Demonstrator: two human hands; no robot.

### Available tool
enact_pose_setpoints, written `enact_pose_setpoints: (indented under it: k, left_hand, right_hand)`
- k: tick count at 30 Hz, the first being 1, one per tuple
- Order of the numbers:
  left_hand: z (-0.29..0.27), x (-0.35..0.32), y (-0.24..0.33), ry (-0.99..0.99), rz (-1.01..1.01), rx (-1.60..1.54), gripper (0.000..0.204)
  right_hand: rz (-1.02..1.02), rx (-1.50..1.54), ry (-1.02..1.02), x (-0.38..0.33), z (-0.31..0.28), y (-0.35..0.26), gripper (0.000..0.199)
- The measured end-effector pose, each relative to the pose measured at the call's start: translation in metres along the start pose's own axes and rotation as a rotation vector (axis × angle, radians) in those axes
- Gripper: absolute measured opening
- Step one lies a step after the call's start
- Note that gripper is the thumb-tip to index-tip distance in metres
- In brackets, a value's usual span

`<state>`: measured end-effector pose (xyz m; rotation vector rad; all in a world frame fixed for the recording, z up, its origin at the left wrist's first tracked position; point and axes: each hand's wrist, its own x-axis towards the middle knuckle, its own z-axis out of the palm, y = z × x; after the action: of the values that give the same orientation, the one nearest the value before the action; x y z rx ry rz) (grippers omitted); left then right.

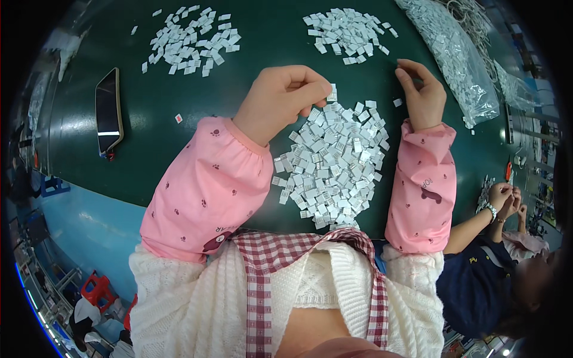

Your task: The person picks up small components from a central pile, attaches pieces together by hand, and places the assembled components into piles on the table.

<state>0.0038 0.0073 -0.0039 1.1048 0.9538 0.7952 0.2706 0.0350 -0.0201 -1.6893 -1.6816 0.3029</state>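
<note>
My left hand [285, 98] is closed in a pinch on a small white rectangular piece [333, 93] with contact stripes, at the far edge of a heap of like pieces [337, 161]. This heap lies between my forearms, the pieces overlapping at all angles. To the right, my right hand [421, 94] is raised over the table with thumb and forefinger curved and their tips slightly apart; nothing shows between them. A single white piece [398, 102] lies on the table just left of that hand.
Two more piles of white pieces lie on the green table [250, 197], at the far left [194, 42] and far middle [349, 34]. A phone [108, 110] is at left. At far right lies a full clear bag [456, 59]. Another person [477, 280] works at right.
</note>
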Motion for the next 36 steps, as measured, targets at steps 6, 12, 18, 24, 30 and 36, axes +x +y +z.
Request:
enact_pose_setpoints:
  k: [6, 12, 18, 24, 30, 36]
  left_hand:
    - [0.000, -0.001, 0.003, -0.019, -0.103, -0.272, 0.016]
    - [0.000, 0.002, 0.000, -0.070, -0.070, -0.319, 0.016]
    - [0.000, 0.004, -0.003, -0.099, 0.031, -0.449, 0.017]
    - [-0.002, 0.006, -0.006, -0.131, 0.028, -0.451, 0.019]
    - [0.000, 0.008, -0.009, -0.131, 0.022, -0.421, 0.020]
    - [0.001, 0.007, -0.010, -0.071, 0.051, -0.301, 0.021]
  right_hand:
    - [-0.092, -0.125, 0.010, 0.011, 0.018, -0.004, 0.017]
    - [-0.077, -0.280, -0.030, 0.029, 0.027, 0.004, 0.015]
    - [-0.131, -0.354, 0.012, 0.025, 0.032, -0.003, 0.012]
    - [-0.183, -0.373, -0.044, 0.025, 0.032, -0.008, 0.015]
    - [-0.336, -0.623, 0.013, 0.022, 0.036, -0.004, 0.010]
    - [-0.200, -0.175, -0.030, 0.015, 0.026, -0.023, 0.014]
